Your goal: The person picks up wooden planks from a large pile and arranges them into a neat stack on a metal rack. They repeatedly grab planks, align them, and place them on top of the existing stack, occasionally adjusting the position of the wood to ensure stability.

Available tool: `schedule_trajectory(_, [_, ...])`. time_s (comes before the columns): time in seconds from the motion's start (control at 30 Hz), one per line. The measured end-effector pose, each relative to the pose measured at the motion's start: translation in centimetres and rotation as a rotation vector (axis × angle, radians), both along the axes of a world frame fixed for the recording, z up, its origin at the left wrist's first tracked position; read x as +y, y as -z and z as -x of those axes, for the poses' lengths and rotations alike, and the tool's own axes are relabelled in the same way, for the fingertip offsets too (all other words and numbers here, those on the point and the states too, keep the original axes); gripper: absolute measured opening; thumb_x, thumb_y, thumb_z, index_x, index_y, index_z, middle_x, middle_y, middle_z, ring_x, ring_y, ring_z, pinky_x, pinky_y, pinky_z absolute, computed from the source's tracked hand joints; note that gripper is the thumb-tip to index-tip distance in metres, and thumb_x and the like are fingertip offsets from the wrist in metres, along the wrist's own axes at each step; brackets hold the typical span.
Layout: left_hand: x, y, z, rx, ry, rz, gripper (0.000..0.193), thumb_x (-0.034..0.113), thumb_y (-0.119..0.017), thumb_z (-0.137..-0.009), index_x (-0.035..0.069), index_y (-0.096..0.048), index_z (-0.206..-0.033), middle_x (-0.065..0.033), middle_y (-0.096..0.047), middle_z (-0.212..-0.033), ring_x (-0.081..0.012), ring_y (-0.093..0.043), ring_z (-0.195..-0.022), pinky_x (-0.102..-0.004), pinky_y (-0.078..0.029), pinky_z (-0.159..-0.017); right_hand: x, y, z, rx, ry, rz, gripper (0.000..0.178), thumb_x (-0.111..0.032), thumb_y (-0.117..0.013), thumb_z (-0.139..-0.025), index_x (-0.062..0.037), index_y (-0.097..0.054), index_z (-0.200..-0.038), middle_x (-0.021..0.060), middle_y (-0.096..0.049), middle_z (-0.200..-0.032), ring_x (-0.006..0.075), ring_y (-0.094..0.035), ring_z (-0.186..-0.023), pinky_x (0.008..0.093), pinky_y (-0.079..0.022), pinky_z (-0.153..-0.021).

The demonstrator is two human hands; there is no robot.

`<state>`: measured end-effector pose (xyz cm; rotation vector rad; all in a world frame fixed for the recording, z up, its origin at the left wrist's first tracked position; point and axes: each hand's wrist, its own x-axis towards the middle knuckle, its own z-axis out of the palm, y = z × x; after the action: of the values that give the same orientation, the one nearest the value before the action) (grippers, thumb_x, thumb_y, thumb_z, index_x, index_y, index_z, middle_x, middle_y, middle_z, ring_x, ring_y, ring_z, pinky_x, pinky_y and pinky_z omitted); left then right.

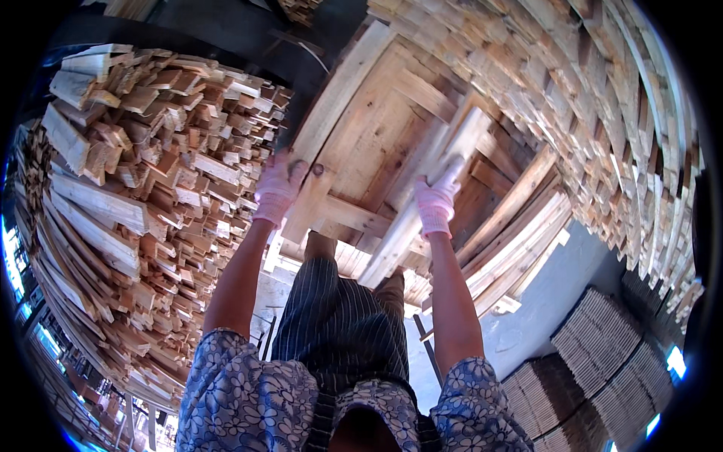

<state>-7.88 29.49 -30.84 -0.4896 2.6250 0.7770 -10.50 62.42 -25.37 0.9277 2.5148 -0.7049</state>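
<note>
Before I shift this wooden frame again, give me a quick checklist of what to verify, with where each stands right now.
1. Left hand gripping the frame's left plank: ok, glove is closed over its edge.
2. Right hand holding the slat: ok, fingers wrapped around it.
3. Gloves on both hands: ok.
4. Feet free of the frame: cannot tell, they sit close under it.
5. Wood stack on the left steady: cannot tell, ends jut unevenly.
6. Slats nailed tight: cannot tell.

A pallet (369,143) lies between two wood stacks, left (143,188) and right (602,113).
</note>
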Motion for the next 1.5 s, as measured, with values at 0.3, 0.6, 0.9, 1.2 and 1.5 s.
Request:
schedule_trajectory(0.3, [-0.8, 0.3, 1.5, -0.009, -0.244, -0.382, 0.060, 0.033, -0.080, -0.082, 0.004, -0.058, -0.130, -0.0209, -0.067, -0.112, -0.0331, -0.063, -0.113, -0.0428, -0.049, -0.095, -6.8, -2.7, 2.4, -0.120, -0.016, -0.005, 0.100, -0.023, -0.070, -0.084, -0.0224, -0.007, -0.162, 0.0270, -0.044, -0.123, 0.0459, -0.064, -0.105, 0.0531, -0.052, -0.091])
schedule_trajectory(0.6, [-1.5, 0.8, 1.8, -0.179, -0.054, -0.235, 0.076, 0.053, -0.071, -0.087, 0.016, -0.043, -0.148, -0.0256, -0.050, -0.137, -0.0409, -0.052, -0.128, -0.0480, -0.043, -0.105, -0.3, 0.5, -0.4, 0.108, -0.017, 0.131, 0.109, -0.022, -0.074, -0.079, -0.0232, -0.005, -0.162, 0.0304, -0.043, -0.138, 0.0456, -0.058, -0.119, 0.0481, -0.049, -0.100])
schedule_trajectory(0.9, [-2.8, 2.9, 0.7, -0.175, -0.075, -0.368, 0.077, 0.050, -0.066, -0.094, 0.018, -0.034, -0.155, -0.0203, -0.049, -0.147, -0.0371, -0.051, -0.133, -0.0430, -0.042, -0.108, 3.1, -4.3, -4.2, 0.255, 0.021, 0.279, 0.106, -0.004, -0.070, -0.081, -0.0220, -0.006, -0.164, 0.0252, -0.038, -0.148, 0.0401, -0.048, -0.132, 0.0451, -0.041, -0.112])
schedule_trajectory(1.2, [-1.1, -1.8, 3.0, -0.310, 0.067, -0.373, 0.082, 0.051, -0.057, -0.099, 0.015, -0.017, -0.160, -0.0213, -0.046, -0.152, -0.0380, -0.048, -0.137, -0.0406, -0.039, -0.111, -10.1, 2.9, 4.2, 0.176, 0.013, 0.261, 0.095, -0.046, -0.063, -0.094, -0.0161, -0.004, -0.163, 0.0391, -0.038, -0.135, 0.0541, -0.051, -0.121, 0.0522, -0.043, -0.103])
schedule_trajectory(1.5, [-2.3, 1.7, 1.6, -0.295, 0.050, -0.450, 0.083, 0.047, -0.056, -0.099, 0.014, -0.012, -0.161, -0.0227, -0.047, -0.151, -0.0395, -0.048, -0.137, -0.0424, -0.039, -0.111, -12.7, 4.8, 4.4, 0.218, -0.160, 0.319, 0.089, -0.049, -0.061, -0.095, -0.0226, -0.010, -0.163, 0.0376, -0.040, -0.133, 0.0543, -0.054, -0.114, 0.0551, -0.046, -0.097])
